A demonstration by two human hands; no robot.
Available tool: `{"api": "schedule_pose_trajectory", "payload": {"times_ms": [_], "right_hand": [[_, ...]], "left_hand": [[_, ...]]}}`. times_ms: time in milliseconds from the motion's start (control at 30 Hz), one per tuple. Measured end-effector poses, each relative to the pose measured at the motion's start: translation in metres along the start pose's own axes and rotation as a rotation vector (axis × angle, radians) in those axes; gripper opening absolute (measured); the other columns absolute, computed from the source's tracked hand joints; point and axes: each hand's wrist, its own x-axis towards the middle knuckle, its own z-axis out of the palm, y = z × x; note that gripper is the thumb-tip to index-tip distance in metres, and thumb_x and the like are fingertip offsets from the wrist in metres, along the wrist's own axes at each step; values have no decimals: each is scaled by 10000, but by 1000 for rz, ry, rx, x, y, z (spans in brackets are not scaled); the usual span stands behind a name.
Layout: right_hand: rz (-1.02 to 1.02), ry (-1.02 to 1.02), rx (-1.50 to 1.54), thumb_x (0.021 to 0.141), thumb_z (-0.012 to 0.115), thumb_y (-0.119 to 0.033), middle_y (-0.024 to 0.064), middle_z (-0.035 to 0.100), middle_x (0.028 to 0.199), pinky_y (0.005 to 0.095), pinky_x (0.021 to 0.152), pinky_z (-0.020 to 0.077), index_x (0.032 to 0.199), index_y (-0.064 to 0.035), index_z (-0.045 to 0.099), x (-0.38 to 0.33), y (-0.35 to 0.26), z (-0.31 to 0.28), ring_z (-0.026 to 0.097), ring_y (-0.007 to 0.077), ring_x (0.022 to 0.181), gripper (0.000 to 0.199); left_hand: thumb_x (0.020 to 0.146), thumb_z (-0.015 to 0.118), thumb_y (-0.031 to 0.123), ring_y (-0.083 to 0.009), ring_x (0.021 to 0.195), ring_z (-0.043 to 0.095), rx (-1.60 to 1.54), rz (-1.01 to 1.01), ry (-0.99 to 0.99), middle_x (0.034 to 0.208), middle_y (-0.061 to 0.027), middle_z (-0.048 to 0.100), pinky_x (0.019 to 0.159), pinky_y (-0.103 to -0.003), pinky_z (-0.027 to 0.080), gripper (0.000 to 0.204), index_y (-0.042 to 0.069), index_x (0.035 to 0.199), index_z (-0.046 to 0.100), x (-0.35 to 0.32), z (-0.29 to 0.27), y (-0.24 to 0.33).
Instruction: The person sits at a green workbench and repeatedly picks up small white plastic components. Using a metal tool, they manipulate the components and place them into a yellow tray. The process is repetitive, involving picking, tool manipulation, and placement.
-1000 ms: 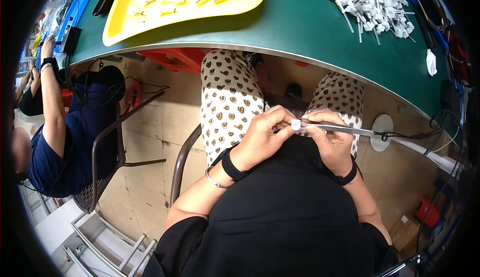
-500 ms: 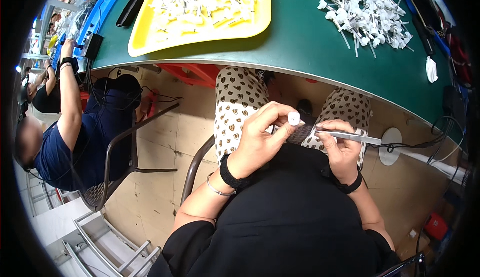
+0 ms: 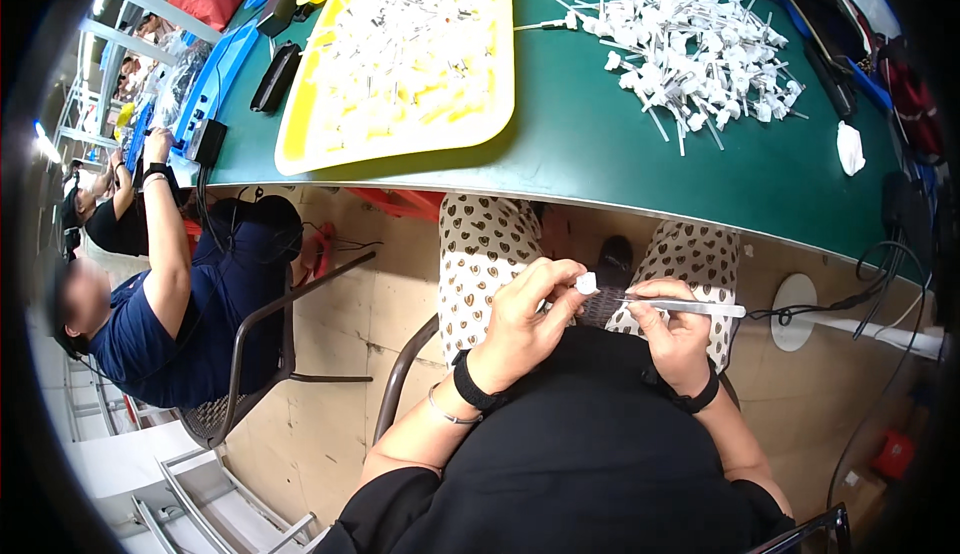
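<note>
Above my lap, my left hand (image 3: 528,316) pinches a small white plastic part (image 3: 586,283) between thumb and fingertips. To its right, my right hand (image 3: 675,329) grips a pair of metal tweezers (image 3: 697,306), whose points face the white part with a small gap between. On the green table stands a yellow tray (image 3: 497,104) full of small white parts with dark and pale pins. Right of the tray lies a loose pile of similar white parts with thin tubes (image 3: 700,49).
The green table's (image 3: 590,169) front edge runs just beyond my knees. A black case (image 3: 275,76) lies left of the tray, and a crumpled white piece (image 3: 849,148) lies far right. A co-worker in dark blue (image 3: 215,304) sits on a chair at left. Cables (image 3: 890,264) hang at right.
My view has tilted up, so the table and tray sit lower in the picture. The white part has turned in my left fingers, and both hands keep their holds.
</note>
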Motion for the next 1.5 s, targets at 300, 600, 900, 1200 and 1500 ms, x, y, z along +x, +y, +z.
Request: {"api": "schedule_pose_trajectory", "payload": {"times_ms": [300, 600, 900, 1200, 1500], "right_hand": [[-50, 16, -52, 915, 799, -20, 103, 737, 972, 305, 748, 556, 1053, 5, 713, 2, -2, -2, 693, 172, 824, 164], [-68, 5, -88, 919, 803, -34, 110, 752, 960, 316, 751, 565, 1047, 9, 711, 3, -1, -5, 723, 194, 831, 164], [-45, -23, -74, 925, 803, -35, 107, 747, 973, 313, 762, 564, 1044, 12, 709, 0, -4, -6, 712, 178, 848, 159], [1, -27, -55, 937, 794, -42, 105, 741, 1003, 306, 777, 549, 1045, 6, 711, -2, -8, -7, 698, 175, 873, 145], [29, -4, 190, 967, 751, 4, 116, 712, 1105, 287, 833, 563, 1119, 10, 687, 0, -11, -10, 693, 161, 951, 165]], "left_hand": [[959, 722, -80, -133, 855, 719, 13, 276, 427, 1071, -110, 714, 713, -244, 584, 424, -24, 1350, 570, 96, -86, 54], [942, 799, 106, -141, 877, 721, 629, 237, 167, 1318, -115, 689, 771, -288, 591, 473, 78, 1389, 650, 183, -90, 69], [901, 766, 232, -364, 834, 717, 911, 440, -78, 915, -196, 694, 753, -458, 588, 245, -3, 840, 731, 214, 30, 76], [873, 738, 167, -386, 835, 732, 808, 379, -11, 928, -191, 738, 787, -437, 599, 166, 2, 860, 760, 235, 31, 63], [1037, 690, 109, -80, 801, 696, -34, 61, -12, 913, -43, 715, 750, -246, 574, 160, -3, 1151, 704, 156, -13, 104]]}}
